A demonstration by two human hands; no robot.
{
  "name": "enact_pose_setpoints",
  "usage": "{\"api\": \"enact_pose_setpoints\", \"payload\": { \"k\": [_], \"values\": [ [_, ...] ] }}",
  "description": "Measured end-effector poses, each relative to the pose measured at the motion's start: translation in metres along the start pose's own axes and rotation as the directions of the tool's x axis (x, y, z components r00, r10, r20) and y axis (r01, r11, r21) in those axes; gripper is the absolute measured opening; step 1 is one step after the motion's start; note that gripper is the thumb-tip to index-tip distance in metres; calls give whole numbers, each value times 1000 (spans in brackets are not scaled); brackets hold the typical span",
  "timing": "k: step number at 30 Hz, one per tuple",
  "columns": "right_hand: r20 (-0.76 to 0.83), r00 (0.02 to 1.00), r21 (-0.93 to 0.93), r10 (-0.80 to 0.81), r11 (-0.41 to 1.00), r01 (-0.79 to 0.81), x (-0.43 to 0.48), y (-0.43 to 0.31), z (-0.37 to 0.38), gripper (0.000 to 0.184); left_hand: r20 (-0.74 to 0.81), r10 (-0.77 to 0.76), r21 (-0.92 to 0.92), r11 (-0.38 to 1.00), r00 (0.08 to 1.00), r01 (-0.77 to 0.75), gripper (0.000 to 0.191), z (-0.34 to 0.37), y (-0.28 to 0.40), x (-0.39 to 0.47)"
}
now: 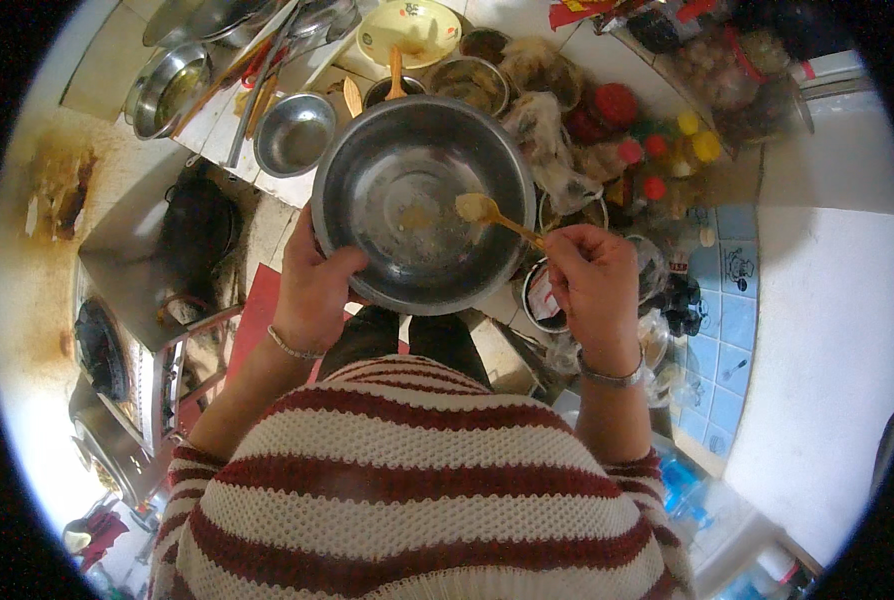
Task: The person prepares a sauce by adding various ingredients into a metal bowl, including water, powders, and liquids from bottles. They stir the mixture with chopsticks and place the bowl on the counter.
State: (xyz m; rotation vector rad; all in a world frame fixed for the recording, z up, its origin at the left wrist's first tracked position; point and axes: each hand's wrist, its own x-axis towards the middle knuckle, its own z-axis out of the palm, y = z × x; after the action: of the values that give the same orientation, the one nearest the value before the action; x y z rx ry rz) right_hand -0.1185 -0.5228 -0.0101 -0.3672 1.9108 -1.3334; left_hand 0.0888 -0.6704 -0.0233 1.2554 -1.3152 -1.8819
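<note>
A large metal mixing bowl (pixel 424 262) is held in front of my body by my left hand (pixel 316 281), whose thumb lies over the rim at the lower left. A little pale material, perhaps powder, marks the bowl's bottom. My right hand (pixel 593 281) grips the handle of a wooden spoon (pixel 484 211). The spoon's head, with pale powdery stuff heaped on it, is over the right part of the bowl. Beyond the bowl are a small steel bowl (pixel 295 135) and a yellow enamel basin (pixel 408 34) with a wooden handle in front of it.
Counter at the top holds a steel pot (pixel 171 91), several long utensils, plastic bags (pixel 544 142) and a red-lidded jar (pixel 615 105). Bottles with red and yellow caps stand at the right. A blackened wok (pixel 199 225) is at the left. Blue tiles (pixel 724 330) line the right wall.
</note>
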Motion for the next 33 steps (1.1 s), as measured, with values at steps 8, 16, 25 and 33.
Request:
{"api": "enact_pose_setpoints", "payload": {
  "k": [8,16,25,33],
  "values": [
    [-19,1000,21,3,1000,-3,-1,0,5,14,12,12,-1,1000,1000,-12,57,-3,7,-3],
    [15,1000,52,23,998,-24,-1,-3,3,11,6,-8,-1,1000,1000,8,58,-4,11,-5],
    [11,997,132,70,989,-71,1,-6,-1,9,13,42,19,999,999,-42,58,0,12,-4],
    [-25,993,364,118,926,-101,24,5,-39,16,24,50,-17,999,998,-49,61,-9,-7,3]
  ]
}}
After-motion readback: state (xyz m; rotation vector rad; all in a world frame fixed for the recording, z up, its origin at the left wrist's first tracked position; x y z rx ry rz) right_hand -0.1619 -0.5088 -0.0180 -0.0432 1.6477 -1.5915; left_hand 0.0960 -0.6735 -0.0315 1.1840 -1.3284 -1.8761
